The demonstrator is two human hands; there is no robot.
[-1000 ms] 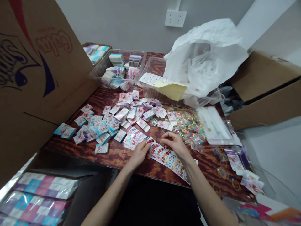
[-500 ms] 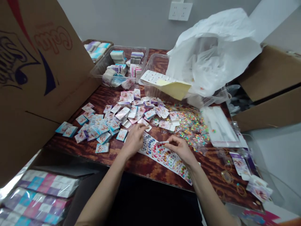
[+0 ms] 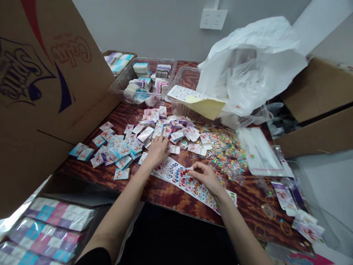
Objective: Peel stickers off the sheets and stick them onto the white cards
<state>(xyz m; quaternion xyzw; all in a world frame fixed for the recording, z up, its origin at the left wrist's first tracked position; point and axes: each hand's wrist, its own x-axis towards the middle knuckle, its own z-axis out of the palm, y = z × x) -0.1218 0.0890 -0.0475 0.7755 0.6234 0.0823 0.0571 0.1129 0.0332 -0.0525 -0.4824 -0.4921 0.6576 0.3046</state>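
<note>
My left hand [image 3: 158,151] rests palm down at the near side of a heap of small printed boxes [image 3: 145,134], fingers bent and touching it. Its fingertips are partly hidden, and I see nothing held. My right hand [image 3: 205,177] is closed in a pinch on a small white piece [image 3: 189,169], mostly covered by the fingers. Below it lies a long white sticker sheet [image 3: 196,187] with rows of colourful oval stickers, slanting across the table between my hands. More small boxes with a hand picture [image 3: 121,173] lie to the left.
Small bags of coloured beads [image 3: 227,149] lie right of the heap. Behind are a clear tub of stacked boxes [image 3: 172,75] and a white plastic bag [image 3: 264,48]. A large carton [image 3: 91,88] bounds the left. Clear sleeves [image 3: 260,158] and rubber bands [image 3: 268,211] lie right.
My left hand has moved up and slightly left onto the boxes. The right hand has shifted a little left, and its white piece is turned and shows less. The view has tilted slightly.
</note>
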